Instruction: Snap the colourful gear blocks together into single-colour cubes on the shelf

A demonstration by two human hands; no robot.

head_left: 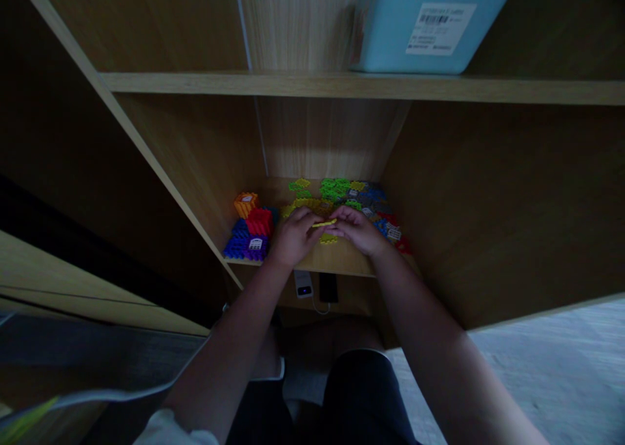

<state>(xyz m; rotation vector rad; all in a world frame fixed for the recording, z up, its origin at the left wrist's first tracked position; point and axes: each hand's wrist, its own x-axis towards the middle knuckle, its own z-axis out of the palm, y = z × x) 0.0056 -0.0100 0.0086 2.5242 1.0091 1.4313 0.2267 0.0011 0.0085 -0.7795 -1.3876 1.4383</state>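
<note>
Both my hands reach into a low wooden shelf compartment (342, 259). My left hand (294, 235) and my right hand (359, 229) pinch the two ends of a flat yellow plastic tile (324, 224) held between them just above the shelf. Another yellow-green tile (328, 239) lies right under it. To the left stands a built stack of cubes: orange (245, 203), red (258, 222) and blue-purple (247, 244). Behind my hands lies a loose heap of green, yellow, blue and red tiles (342, 191).
A light-blue plastic bin (420, 22) with a label stands on the shelf above. A small white device (303, 283) with a lit spot and a dark phone (328, 288) lie on the floor below the shelf edge. My knees are underneath; grey floor lies to the right.
</note>
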